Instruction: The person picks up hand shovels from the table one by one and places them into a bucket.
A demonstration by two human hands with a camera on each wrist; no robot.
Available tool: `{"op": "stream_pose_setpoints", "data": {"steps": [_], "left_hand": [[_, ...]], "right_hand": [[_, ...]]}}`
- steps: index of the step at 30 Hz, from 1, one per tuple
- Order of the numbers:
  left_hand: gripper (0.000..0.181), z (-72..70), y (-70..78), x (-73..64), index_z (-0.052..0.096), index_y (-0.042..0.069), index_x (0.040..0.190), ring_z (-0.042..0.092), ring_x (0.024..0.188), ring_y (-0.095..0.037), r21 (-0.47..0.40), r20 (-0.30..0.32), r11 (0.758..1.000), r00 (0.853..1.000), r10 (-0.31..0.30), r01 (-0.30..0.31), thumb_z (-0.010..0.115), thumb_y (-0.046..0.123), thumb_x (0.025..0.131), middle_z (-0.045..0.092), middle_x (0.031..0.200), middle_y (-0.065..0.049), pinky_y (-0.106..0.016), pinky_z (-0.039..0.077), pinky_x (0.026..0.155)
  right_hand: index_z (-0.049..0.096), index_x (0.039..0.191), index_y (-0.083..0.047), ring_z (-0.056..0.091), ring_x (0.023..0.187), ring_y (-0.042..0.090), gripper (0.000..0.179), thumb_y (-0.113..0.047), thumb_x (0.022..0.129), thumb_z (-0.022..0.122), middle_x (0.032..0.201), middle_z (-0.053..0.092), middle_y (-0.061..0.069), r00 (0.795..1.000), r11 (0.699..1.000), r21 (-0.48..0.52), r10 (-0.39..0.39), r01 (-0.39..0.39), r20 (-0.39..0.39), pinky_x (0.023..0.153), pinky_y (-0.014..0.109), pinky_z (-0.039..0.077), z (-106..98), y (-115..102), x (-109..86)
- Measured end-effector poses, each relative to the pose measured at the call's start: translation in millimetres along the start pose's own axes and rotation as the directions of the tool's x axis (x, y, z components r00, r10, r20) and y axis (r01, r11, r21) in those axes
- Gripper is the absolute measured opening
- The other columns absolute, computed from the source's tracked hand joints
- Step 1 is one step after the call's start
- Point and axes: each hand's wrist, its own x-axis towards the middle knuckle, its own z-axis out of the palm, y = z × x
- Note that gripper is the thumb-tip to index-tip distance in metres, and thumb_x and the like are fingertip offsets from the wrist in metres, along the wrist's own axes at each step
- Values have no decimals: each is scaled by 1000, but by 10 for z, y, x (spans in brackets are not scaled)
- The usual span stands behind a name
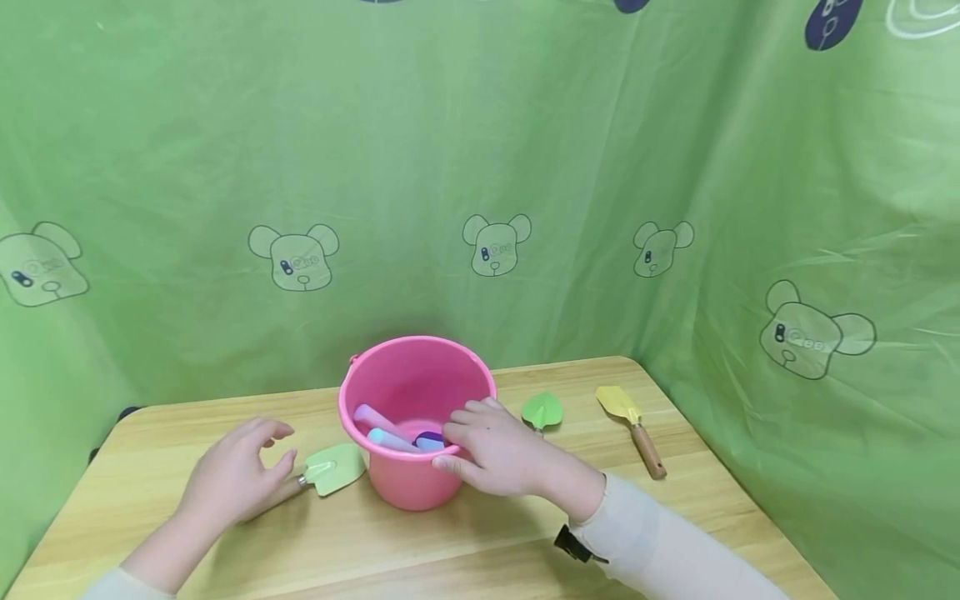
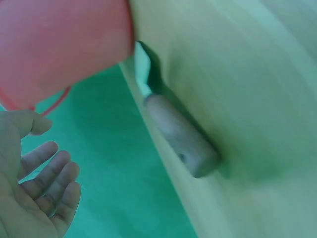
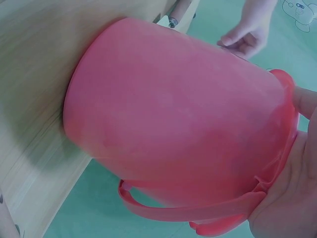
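A pink bucket point(image 1: 412, 483) stands upright on the wooden table. My right hand point(image 1: 498, 450) grips its near right rim, fingers bent over into the bucket and thumb on the outside; the fingertips are hidden. Inside lie a lilac rod-like handle point(image 1: 375, 417), a light blue one point(image 1: 390, 440) and a dark blue piece partly covered by the hand. My left hand point(image 1: 234, 475) hovers left of the bucket with loosely bent fingers, holding nothing. Below it lies a pale green trowel point(image 1: 333, 468) with a wooden handle point(image 2: 178, 134), its blade close beside the bucket.
Right of the bucket lie a green leaf-shaped trowel point(image 1: 542, 410), its handle hidden behind the right arm, and a yellow trowel point(image 1: 621, 404) with a wooden handle. The bucket's pink carrying handle point(image 3: 188, 212) hangs down its side. Green cloth point(image 1: 420, 167) surrounds the table's back and sides.
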Motion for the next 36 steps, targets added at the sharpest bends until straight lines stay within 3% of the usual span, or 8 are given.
{"op": "stream_pose_setpoints", "data": {"steps": [6, 12, 22, 27, 31, 36], "left_hand": [[32, 45, -104, -56, 70, 7, 112, 68, 94, -32, 7, 34, 1000, 999, -8, 7, 75, 22, 84, 70, 106, -8, -53, 54, 75], [37, 176, -206, -112, 70, 5, 112, 67, 92, -33, -2, 102, 1000, 994, -27, 27, 78, 25, 82, 70, 107, -11, -54, 54, 74], [47, 329, -345, -188, 72, 4, 105, 67, 96, -39, 23, 189, 997, 979, -75, 71, 77, 46, 84, 71, 105, -15, -59, 52, 79], [38, 352, -370, -206, 72, 5, 103, 67, 90, -35, 23, 231, 995, 968, -98, 96, 79, 37, 84, 71, 100, -13, -57, 53, 76], [30, 377, -375, -206, 71, 6, 100, 63, 79, -23, 23, 262, 995, 959, -104, 102, 80, 26, 80, 68, 91, -5, -49, 53, 70], [28, 411, -385, -208, 70, 8, 99, 59, 73, -16, 38, 314, 992, 941, -125, 119, 81, 23, 78, 62, 85, -1, -46, 53, 68]], "right_hand": [[63, 98, -23, 45, 87, 9, 46, -59, 103, 36, 85, 51, -14, 1000, 1000, 9, 8, -8, -3, 88, 33, 38, -12, -1, -4], [64, 98, -23, 46, 87, 9, 47, -60, 103, 35, 86, 51, -14, 1000, 1000, 13, 7, -7, -2, 88, 34, 39, -7, -9, -1], [63, 98, -23, 45, 87, 9, 46, -59, 103, 35, 86, 51, -14, 1000, 1000, -2, -1, 1, 0, 88, 33, 38, -24, -23, 0], [64, 98, -23, 45, 87, 9, 45, -59, 103, 36, 86, 51, -13, 1000, 1000, 2, 0, 0, 3, 88, 33, 38, -31, -28, 3], [64, 99, -23, 46, 89, 9, 44, -58, 103, 37, 88, 53, -13, 1000, 1000, 0, 2, -2, 7, 89, 33, 39, -30, -28, 3], [64, 98, -22, 47, 89, 10, 42, -56, 103, 39, 88, 54, -12, 1000, 1000, -5, -2, 3, 4, 89, 34, 39, -27, -28, 9]]}}
